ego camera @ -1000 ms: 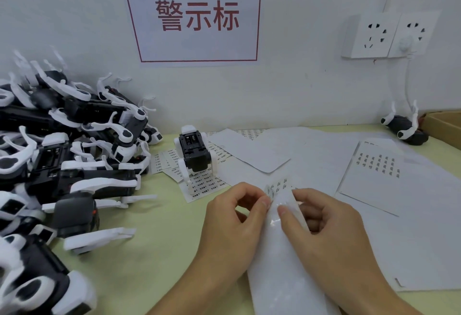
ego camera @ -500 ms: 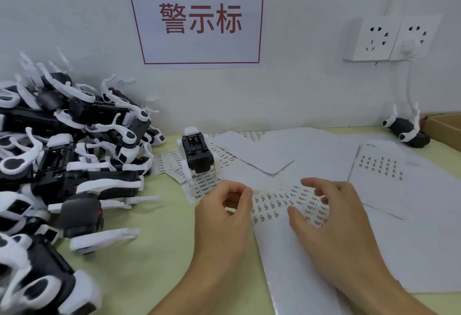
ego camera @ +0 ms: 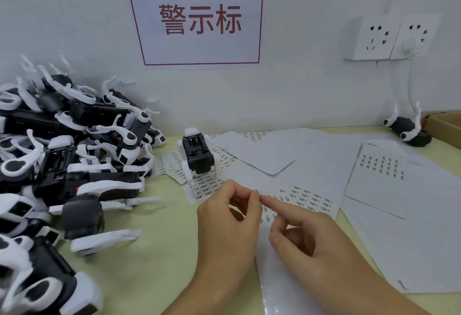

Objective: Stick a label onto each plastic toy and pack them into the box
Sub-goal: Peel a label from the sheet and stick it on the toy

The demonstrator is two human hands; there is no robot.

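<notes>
My left hand [ego camera: 228,217] hovers over the label sheet [ego camera: 309,198], thumb and forefinger pinched together on what looks like a tiny label, too small to make out. My right hand [ego camera: 309,242] points its straight forefinger at that pinch and touches it, the other fingers loosely curled. One black-and-white plastic toy [ego camera: 198,157] stands belly-up just beyond my hands on smaller label strips. A big pile of the same toys [ego camera: 64,155] fills the left side. The cardboard box [ego camera: 446,125] shows only a corner at the far right.
Another toy [ego camera: 406,130] lies on its back next to the box, below wall sockets [ego camera: 389,37] with a hanging cable. Loose white backing sheets [ego camera: 389,190] cover the right half of the green table. A sign [ego camera: 199,15] hangs on the wall.
The sheet was bent up between both hands, then dropped flat. My left hand has lifted off it in a pinch, and my right forefinger has come across to meet it.
</notes>
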